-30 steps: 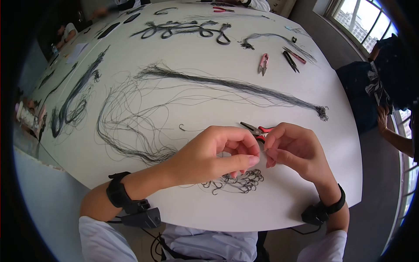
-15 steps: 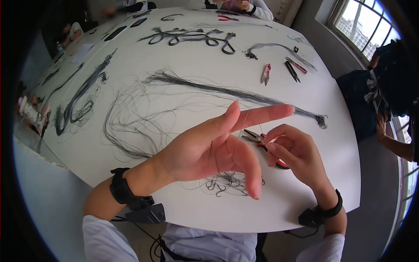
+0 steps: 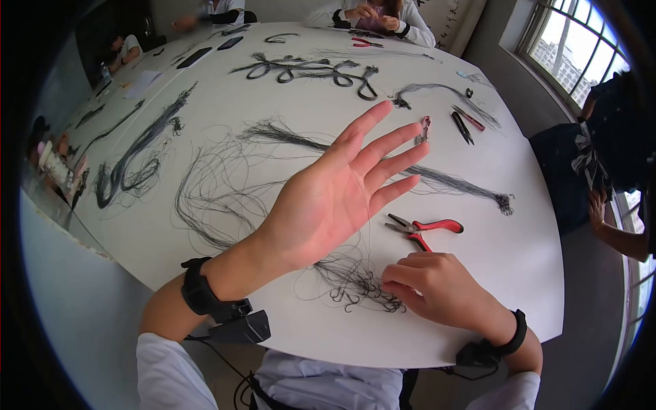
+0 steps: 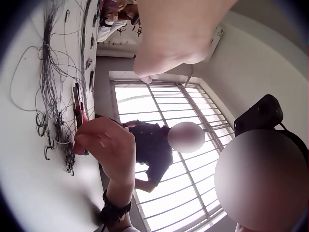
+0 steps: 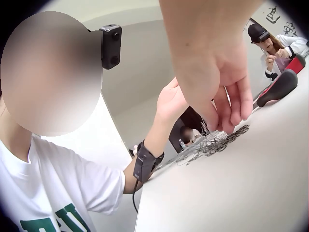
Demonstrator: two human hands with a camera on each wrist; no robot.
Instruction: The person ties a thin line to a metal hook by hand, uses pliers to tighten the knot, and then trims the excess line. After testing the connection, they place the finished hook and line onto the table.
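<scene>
My left hand (image 3: pixel 335 188) is raised over the table, palm up with its fingers spread, and grips nothing. A thin fishing line passes over its palm and drops toward my right hand (image 3: pixel 441 290). That hand is low at the right side of a pile of dark fish hooks (image 3: pixel 352 297), its thumb and fingertips pinching the line. Whether a hook is also between them I cannot tell. In the left wrist view, hooks (image 4: pixel 48 140) lie close by the right fingertips. Behind the right hand rest red-handled pliers (image 3: pixel 417 229), jaws pointing left.
A long bundle of dark line (image 3: pixel 465 184) lies across the white table (image 3: pixel 506 273), partly behind my left hand. Loose strands (image 3: pixel 205 198) spread at left. Pink snips (image 3: pixel 424 130), dark tweezers (image 3: pixel 462 128) and looped bundles (image 3: pixel 307 72) are farther back. Other people are around the table.
My left hand has gone from pinching near the right hand to opened out and lifted. My right hand has lowered to the hook pile, uncovering the pliers' red handles.
</scene>
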